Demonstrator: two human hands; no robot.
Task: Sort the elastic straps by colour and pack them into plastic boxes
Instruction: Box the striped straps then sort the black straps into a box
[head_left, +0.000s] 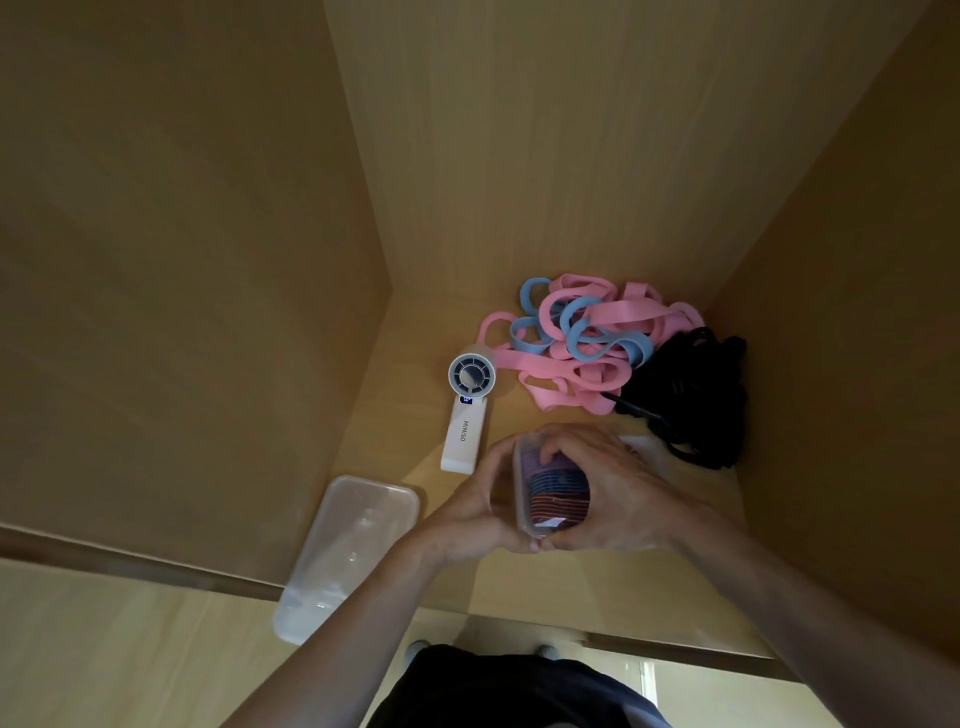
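Inside wooden shelf, left hand and right hand grip strap-filled plastic box.

Filled box right before me, empty box to its left, fan behind between them, strap pile farther back, rightward.

Looking like a home. Everything is sitting on a shelf inside a light-wood laminate cupboard, with the left side panel, back panel and right side panel boxing it in. A white MINISO handheld fan is lying by the shelf's left edge, typical household kit.
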